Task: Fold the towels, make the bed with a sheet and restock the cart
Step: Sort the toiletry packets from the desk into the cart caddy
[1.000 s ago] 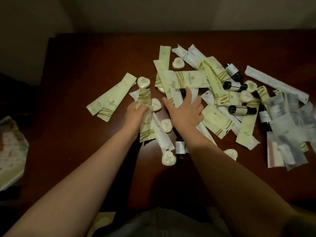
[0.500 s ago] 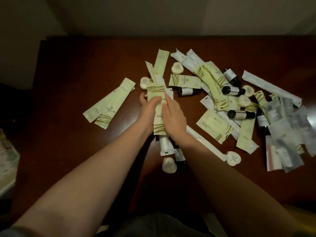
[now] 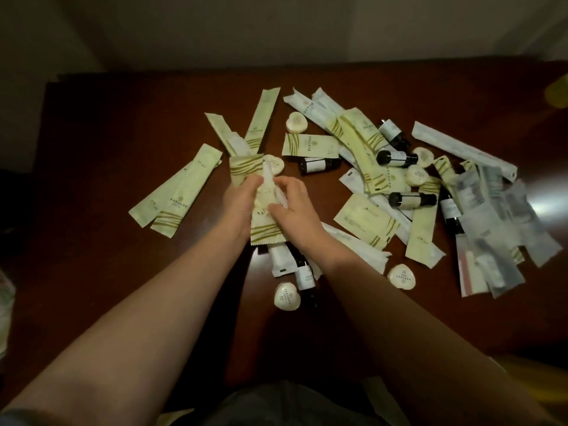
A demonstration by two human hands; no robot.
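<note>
Both hands hold 1 bundle of green sachets above the pile, mid-table.

L hand [image 3: 238, 207] curls round the left side of the sachet bundle [image 3: 261, 224]; R hand [image 3: 292, 210] grips it from the right w/ bent fingers. A white sachet [image 3: 266, 179] sticks up between the hands, and 2 long green sachets fan out behind the bundle. 2 green packets [image 3: 175, 192] lie side by side to the left, apart from the rest. Right of the hands, a loose heap lies on the dark wood table [image 3: 107, 133]: green & white packets, small dark bottles [image 3: 396, 157], heart-shaped soaps [image 3: 296, 122], and clear pouches [image 3: 491, 229] at far right. 1 more soap and 1 bottle lie just below the wrists.
</note>
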